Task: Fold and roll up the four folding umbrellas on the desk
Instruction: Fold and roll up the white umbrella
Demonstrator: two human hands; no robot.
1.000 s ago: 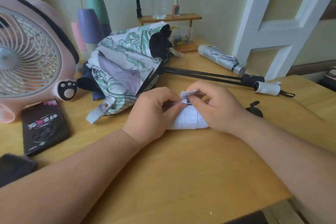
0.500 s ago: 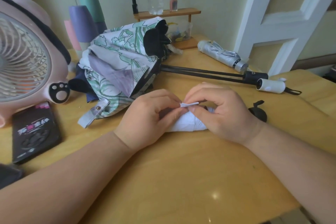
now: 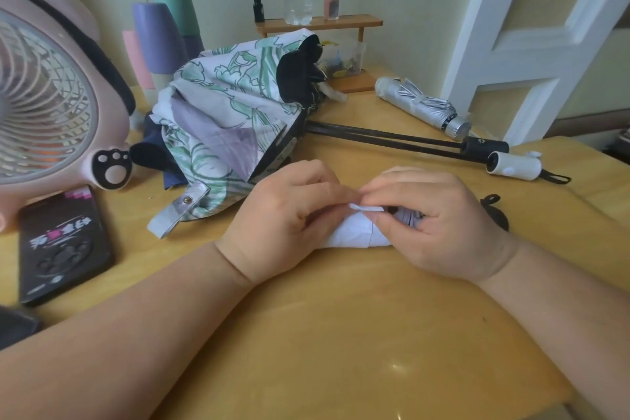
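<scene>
On the near middle of the table (image 3: pixel 341 334) lies a rolled white umbrella (image 3: pixel 351 235) under both hands. The left hand (image 3: pixel 286 215) curls its grip round the roll's left end. The right hand (image 3: pixel 433 225) pinches the white strap (image 3: pixel 366 208) just above the roll. A black phone (image 3: pixel 61 242) lies to the left. Behind, a loose floral umbrella (image 3: pixel 221 119) sprawls, and dark shafts run right from it to a white handle (image 3: pixel 514 165). Farther back lies a rolled silver umbrella (image 3: pixel 416 104).
</scene>
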